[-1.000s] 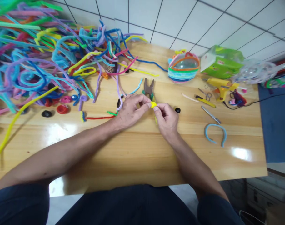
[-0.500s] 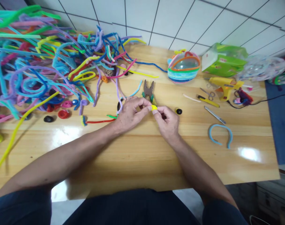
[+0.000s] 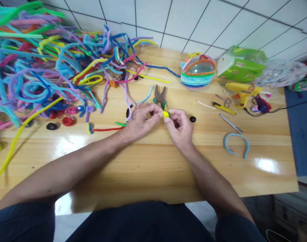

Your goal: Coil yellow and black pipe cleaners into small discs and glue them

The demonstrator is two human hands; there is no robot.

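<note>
Between my two hands is a small yellow piece of pipe cleaner (image 3: 166, 114), held over the middle of the table. My left hand (image 3: 146, 118) pinches it from the left with thumb and fingertips. From the right, the thumb and fingers of my right hand (image 3: 179, 125) close on the same piece. Just beyond my hands lie pliers (image 3: 160, 95) with their jaws spread, the handles partly hidden behind my fingers. A red pipe cleaner (image 3: 106, 129) runs up to my left wrist, and a small black disc (image 3: 193, 119) lies right of my right hand.
A heap of coloured pipe cleaners (image 3: 42, 77) covers the table's left. A striped pipe-cleaner basket shape (image 3: 197, 75) stands at the back. On the right are a yellow glue gun (image 3: 243, 91), scissors (image 3: 225, 101), a yellow cutter (image 3: 224, 108), a silver blade tool (image 3: 230, 123) and a bent blue pipe cleaner (image 3: 236, 135).
The fingers of my right hand have shifted slightly on the yellow piece, and a little more of it shows. My left hand keeps its pinch almost unmoved.
</note>
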